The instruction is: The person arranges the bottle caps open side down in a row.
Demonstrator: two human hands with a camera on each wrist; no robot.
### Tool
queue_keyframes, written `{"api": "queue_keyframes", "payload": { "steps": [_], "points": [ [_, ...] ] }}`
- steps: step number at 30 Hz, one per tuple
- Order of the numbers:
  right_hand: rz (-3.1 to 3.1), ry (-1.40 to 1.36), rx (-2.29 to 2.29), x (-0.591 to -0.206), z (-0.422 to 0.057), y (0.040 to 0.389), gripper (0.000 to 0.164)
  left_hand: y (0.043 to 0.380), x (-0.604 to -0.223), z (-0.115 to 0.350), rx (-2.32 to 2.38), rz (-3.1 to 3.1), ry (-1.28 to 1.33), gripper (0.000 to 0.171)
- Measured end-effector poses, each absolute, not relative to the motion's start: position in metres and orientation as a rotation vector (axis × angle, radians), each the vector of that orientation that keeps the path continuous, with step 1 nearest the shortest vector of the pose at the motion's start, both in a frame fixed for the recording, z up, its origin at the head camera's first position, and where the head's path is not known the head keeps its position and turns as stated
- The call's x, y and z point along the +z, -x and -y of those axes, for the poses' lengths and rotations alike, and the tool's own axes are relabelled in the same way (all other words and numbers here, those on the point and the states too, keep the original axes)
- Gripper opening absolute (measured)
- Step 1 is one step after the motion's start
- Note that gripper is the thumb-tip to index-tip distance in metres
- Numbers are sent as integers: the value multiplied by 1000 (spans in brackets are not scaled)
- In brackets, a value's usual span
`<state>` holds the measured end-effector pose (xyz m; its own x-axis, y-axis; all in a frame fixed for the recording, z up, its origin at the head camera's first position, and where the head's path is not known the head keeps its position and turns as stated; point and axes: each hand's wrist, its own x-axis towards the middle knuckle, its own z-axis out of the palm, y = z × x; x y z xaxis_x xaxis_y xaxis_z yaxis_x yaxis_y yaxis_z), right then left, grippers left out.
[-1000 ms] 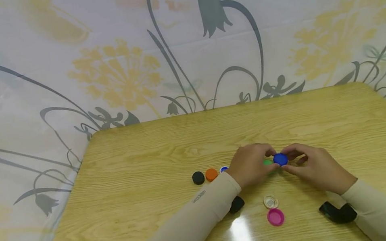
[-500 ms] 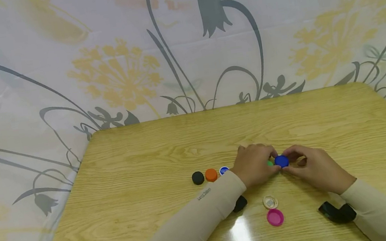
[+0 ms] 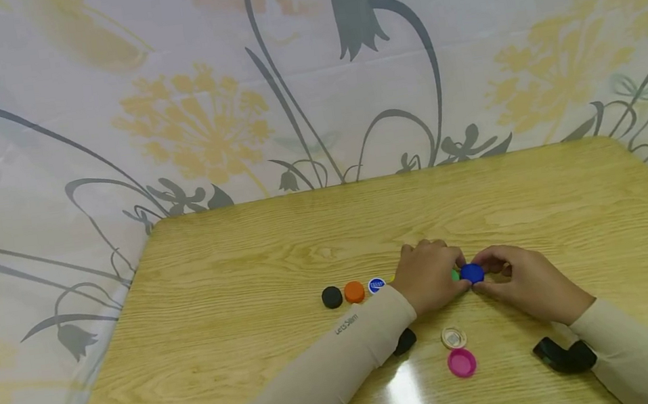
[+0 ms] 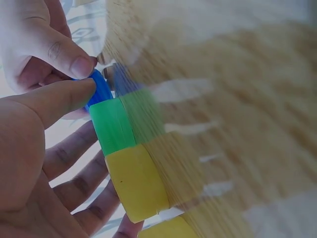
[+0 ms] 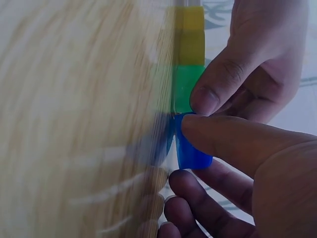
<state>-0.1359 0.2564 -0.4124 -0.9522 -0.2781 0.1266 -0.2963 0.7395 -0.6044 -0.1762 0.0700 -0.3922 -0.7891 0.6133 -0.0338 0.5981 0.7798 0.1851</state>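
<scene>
In the head view, my right hand (image 3: 522, 282) pinches a blue bottle cap (image 3: 471, 274) between thumb and fingers. From the other side my left hand (image 3: 432, 276) reaches in, its thumb tip at the blue cap where it meets a green bottle cap (image 4: 113, 126). The left wrist view has the left thumb over the blue cap's edge, with the other fingers behind the green cap and a yellow bottle cap (image 4: 138, 183). The right wrist view shows the blue cap slightly tilted at the end of this row. The left hand hides most of the row's middle in the head view.
The row continues left with a blue-and-white cap (image 3: 376, 285), an orange cap (image 3: 354, 292) and a black cap (image 3: 332, 297). Nearer lie a cream cap (image 3: 454, 338) and a pink cap (image 3: 462, 362), both hollow side up. A patterned cloth (image 3: 310, 94) hangs behind the wooden table (image 3: 261, 374).
The blue cap has come slightly nearer the table's front edge, beside the green one. My left hand has shifted a little right, uncovering more of the blue-and-white cap and a sliver of yellow.
</scene>
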Motion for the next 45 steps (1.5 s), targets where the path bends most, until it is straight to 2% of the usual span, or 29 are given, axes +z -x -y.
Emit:
{"api": "queue_keyframes", "payload": {
  "steps": [17,25,29,36,41,45],
  "points": [
    [2897,-483,1029,-414,-257,136,27,177,-392,-70,252,-2871,-1001,27],
    [2885,-484,978,-413,-258,135,37,176,-389,-64,356,-2875,-978,33],
    [2787,-508,962,-412,-255,133,28,171,-383,-52,547,-2890,-1027,30],
    [2631,-659,1156,-406,-246,125,11,155,-375,-18,963,-2724,-1133,22],
    [2647,-829,1496,-399,-241,118,13,146,-372,-2,1065,-2588,-1182,20],
    [2684,-1007,1556,-399,-240,117,18,142,-371,1,1004,-2552,-1178,19]
  ]
}}
